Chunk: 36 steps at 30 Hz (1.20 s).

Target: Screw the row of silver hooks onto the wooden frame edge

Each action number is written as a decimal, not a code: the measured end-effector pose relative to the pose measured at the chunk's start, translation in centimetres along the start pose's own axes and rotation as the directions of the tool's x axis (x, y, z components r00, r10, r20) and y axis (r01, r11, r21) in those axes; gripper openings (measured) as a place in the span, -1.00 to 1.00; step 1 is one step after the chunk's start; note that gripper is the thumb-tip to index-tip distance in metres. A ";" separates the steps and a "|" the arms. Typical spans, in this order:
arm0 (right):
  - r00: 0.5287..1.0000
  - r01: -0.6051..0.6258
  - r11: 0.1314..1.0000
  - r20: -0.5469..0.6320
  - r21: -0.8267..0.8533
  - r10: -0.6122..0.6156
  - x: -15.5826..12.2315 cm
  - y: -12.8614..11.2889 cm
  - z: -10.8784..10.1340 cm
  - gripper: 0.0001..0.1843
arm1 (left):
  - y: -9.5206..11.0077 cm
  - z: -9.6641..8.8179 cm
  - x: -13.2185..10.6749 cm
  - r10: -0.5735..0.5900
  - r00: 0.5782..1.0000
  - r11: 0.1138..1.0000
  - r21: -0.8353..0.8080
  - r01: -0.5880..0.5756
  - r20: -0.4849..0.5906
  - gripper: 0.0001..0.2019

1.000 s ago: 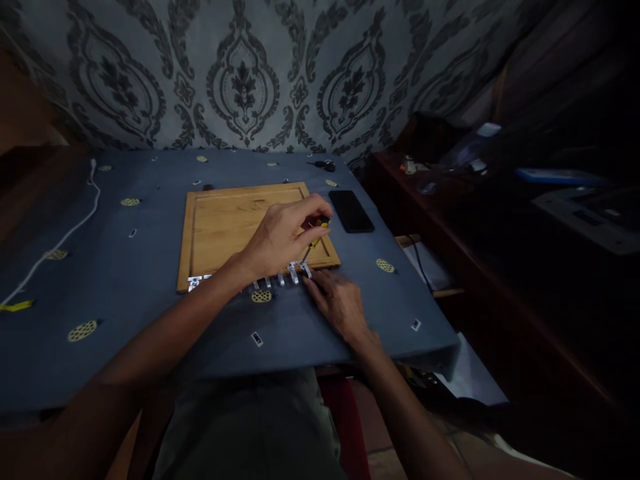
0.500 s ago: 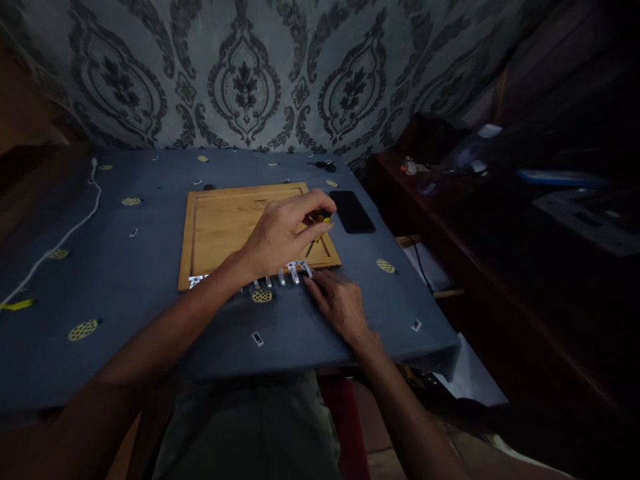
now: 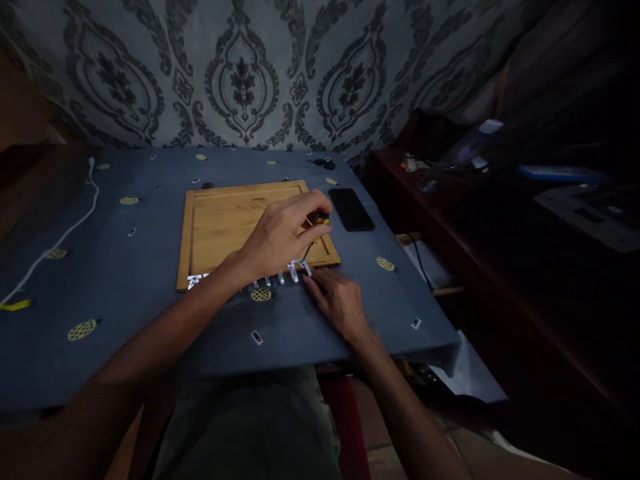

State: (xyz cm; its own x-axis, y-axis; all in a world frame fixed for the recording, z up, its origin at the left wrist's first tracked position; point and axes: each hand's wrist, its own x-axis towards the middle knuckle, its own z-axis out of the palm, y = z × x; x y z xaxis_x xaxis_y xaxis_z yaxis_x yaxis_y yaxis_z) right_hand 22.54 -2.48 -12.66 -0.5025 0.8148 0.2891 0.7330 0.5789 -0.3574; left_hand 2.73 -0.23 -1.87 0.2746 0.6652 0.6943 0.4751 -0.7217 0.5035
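Observation:
My left hand (image 3: pixel 280 233) is closed around the yellow-and-black handle of a screwdriver (image 3: pixel 323 218). Its thin shaft slants down to the right end of a shiny metal hook rail (image 3: pixel 293 272), along the near edge of a framed wooden board (image 3: pixel 225 210). Several hooks stick out from the rail toward me; my left forearm covers part of it. My right hand (image 3: pixel 341 300) rests on the cloth at the board's near right corner, thumb and fingers closed at the rail's last hook. The screwdriver's tip is too small to make out clearly.
Right of the board lies a black phone (image 3: pixel 351 209), with a black plug (image 3: pixel 324 163) behind it. A white cable (image 3: pixel 70 230) runs along the left of the blue tablecloth (image 3: pixel 150 333). A dark side table (image 3: pixel 400 180) with a clear bottle (image 3: pixel 475 143) stands at right.
The screwdriver handle has turned slightly in my left hand. Both hands keep their places; the whole view has shifted a little.

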 end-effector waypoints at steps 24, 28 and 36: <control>1.000 0.008 1.000 -0.007 -0.002 -0.008 0.1 -0.1 -0.1 -0.60 | -0.2 -0.3 0.0 0.006 0.997 0.999 0.035 -0.008 0.076 -0.93; 1.000 0.000 1.000 0.002 -0.006 0.000 0.1 -0.1 -0.2 -0.58 | -0.2 -0.3 0.1 0.037 0.996 0.999 0.023 -0.039 0.087 -0.96; 1.000 0.000 1.000 0.007 -0.019 0.001 0.1 -0.2 -0.3 -0.54 | -0.7 -0.2 0.2 0.042 0.994 0.998 0.039 -0.046 0.106 -0.93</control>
State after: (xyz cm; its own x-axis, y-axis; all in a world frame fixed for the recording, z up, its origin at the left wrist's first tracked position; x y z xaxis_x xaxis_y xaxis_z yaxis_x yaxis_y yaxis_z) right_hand 22.48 -2.57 -12.28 -0.5052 0.8153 0.2829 0.7417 0.5778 -0.3407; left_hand 2.27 0.30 -1.97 0.3811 0.6510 0.6565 0.4944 -0.7435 0.4503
